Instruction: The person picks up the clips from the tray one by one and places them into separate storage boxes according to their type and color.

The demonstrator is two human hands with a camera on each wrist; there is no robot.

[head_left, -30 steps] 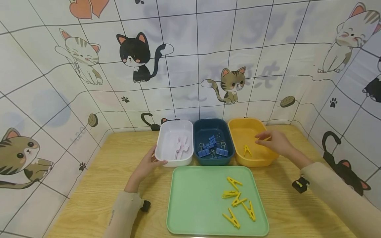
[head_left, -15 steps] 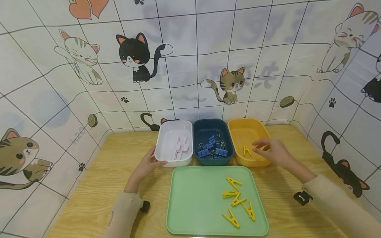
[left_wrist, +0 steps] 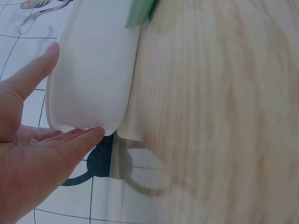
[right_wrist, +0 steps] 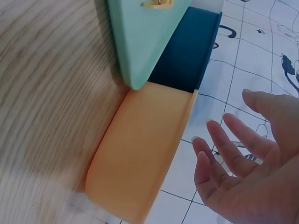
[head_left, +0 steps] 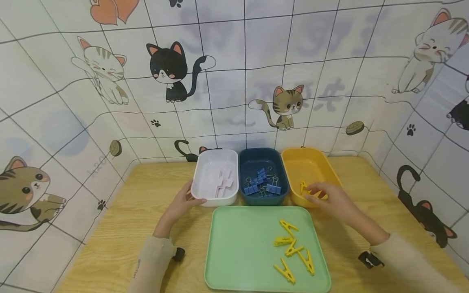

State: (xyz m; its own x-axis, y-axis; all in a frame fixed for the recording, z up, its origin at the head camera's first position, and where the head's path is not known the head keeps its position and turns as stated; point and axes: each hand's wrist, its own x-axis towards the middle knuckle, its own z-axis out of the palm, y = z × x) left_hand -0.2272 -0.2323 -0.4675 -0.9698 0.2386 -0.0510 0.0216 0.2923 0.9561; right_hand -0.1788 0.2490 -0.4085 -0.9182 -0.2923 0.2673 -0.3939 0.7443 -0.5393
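Note:
My left hand (head_left: 182, 200) rests against the near left corner of the white bin (head_left: 220, 202). In the left wrist view its thumb and fairly straight fingers (left_wrist: 84, 140) touch neighbouring walls of that bin. Over the near part of the yellow bin (head_left: 307, 166) hovers my right hand (head_left: 331, 199). Its thumb and fingertips are close to a yellow clothespin (head_left: 303, 187) in the bin. From the right wrist, the fingers look loosely spread with nothing between them; the bin's outer wall (right_wrist: 140, 140) hides the clothespin there.
A dark blue bin (head_left: 264, 200) with blue binder clips (head_left: 273, 189) stands between the other two bins. Pale pink pieces (head_left: 224, 183) lie in the white one. In front, a green tray (head_left: 242, 252) bears several yellow clothespins (head_left: 285, 272). Patterned wall covering backs the wooden table (head_left: 157, 183).
My right hand has moved left and lower within the yellow bin, closer to the clothespin. The left hand keeps its place on the white bin. The head view has shifted slightly.

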